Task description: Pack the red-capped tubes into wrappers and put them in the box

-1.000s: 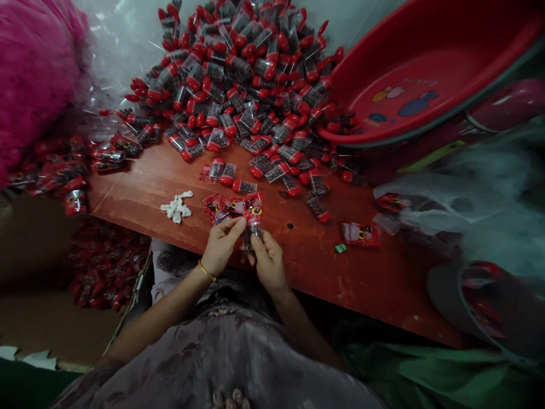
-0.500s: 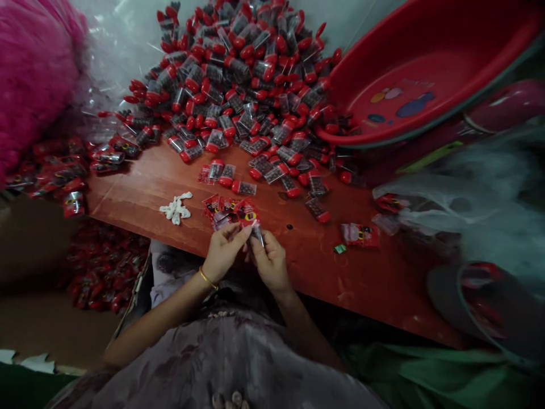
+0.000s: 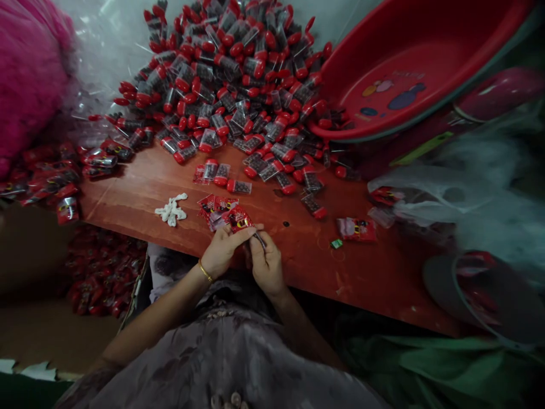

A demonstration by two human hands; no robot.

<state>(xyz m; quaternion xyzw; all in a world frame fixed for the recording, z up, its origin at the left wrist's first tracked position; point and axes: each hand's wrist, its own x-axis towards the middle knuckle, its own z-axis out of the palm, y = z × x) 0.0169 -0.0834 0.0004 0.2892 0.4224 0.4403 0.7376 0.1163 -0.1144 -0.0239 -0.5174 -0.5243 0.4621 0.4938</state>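
My left hand (image 3: 221, 250), with a gold bangle at the wrist, pinches a small red printed packet (image 3: 238, 218) near the table's front edge. Beside it my right hand (image 3: 267, 264) is closed on a small clear tube with dark contents (image 3: 259, 240), which meets the lower end of the packet. The fingertips of both hands nearly touch. More flat red packets (image 3: 210, 209) lie just behind my left hand. Past them are a few red-capped tubes (image 3: 222, 173) of dark beads on the wooden table (image 3: 179, 176).
A big heap of red-capped tubes (image 3: 238, 74) covers the back. A red basin (image 3: 409, 62) is at the right rear, a grey bucket (image 3: 443, 284) at the right. White crumpled pieces (image 3: 171, 210) lie left of my hands. An open box with red packets (image 3: 104, 267) is below left.
The red packet has tipped lower and to the left, and the tube lies more slanted between my fingers. The whole view has shifted a little, with the table scene now slightly further left.
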